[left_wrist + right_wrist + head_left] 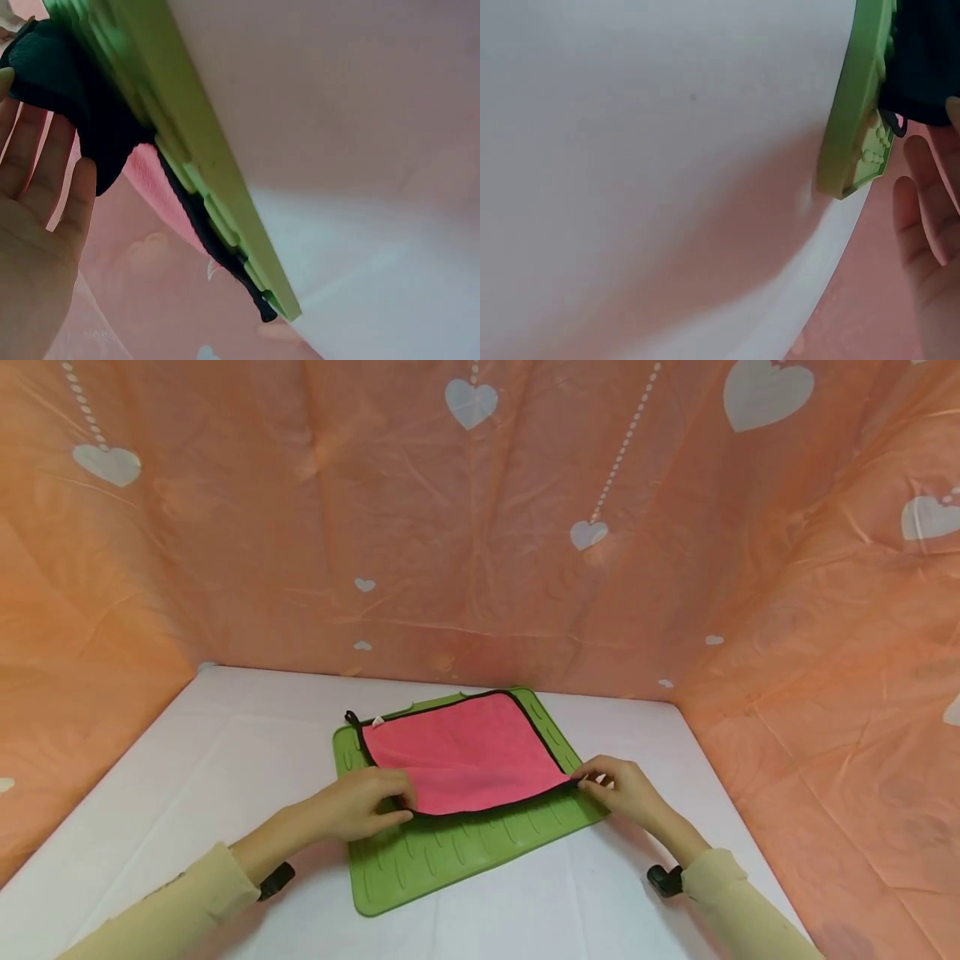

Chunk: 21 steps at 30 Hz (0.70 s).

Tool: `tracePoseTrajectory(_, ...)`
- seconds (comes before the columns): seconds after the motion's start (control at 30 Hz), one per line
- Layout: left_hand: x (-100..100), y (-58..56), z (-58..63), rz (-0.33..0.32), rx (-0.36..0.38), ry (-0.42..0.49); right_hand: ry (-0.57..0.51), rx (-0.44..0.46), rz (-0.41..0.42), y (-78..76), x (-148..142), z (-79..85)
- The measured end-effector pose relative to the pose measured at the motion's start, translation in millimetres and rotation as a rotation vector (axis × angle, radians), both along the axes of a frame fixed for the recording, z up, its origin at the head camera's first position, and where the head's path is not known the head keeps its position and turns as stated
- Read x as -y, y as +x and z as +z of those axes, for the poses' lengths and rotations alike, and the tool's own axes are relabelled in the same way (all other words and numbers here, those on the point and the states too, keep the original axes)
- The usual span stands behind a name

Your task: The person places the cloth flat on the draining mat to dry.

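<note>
A pink cloth [465, 752] with black edging lies over a green ridged mat [465, 847]. My left hand [367, 803] pinches the cloth's near left corner, and my right hand [621, 787] pinches its near right corner. In the left wrist view the cloth's dark underside [105, 112] shows, its near edge raised off the mat. The right wrist view has the dark underside [926, 60] at the fingertips, above the mat's corner [855, 161]. At the cloth's far left corner there is a small black loop [352, 718] and a white tag [378, 721].
The mat lies at an angle on a white table [247, 760]. Orange curtains [420, 527] with white hearts stand behind the table and along both sides. Black straps [277, 881] sit at the wrists.
</note>
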<state>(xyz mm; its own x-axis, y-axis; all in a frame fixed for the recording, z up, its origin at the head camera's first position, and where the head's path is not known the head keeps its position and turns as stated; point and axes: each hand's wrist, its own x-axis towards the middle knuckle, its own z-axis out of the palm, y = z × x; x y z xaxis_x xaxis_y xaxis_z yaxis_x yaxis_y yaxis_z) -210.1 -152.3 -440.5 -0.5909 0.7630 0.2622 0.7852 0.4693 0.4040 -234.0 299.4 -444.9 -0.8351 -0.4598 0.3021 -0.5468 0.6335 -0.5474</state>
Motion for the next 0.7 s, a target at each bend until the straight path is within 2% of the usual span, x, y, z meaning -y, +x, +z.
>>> tracePoseTrajectory(0.2, -1.7, 12.4, -4.7, -0.059, 0.017, 0.009, 0.052, 0.017, 0.075, 8.0, -0.5, 3.1)
tracePoseTrajectory(0.4, -6.0, 26.6, -8.4, -0.135, 0.022, -0.007, 0.119, 0.043, 0.113, 15.0, -2.1, 0.8)
tracePoseTrajectory(0.7, -7.4, 36.4, -7.6, -0.229, -0.029, -0.015, 0.237, -0.056, 0.153, 19.4, -1.3, -4.8)
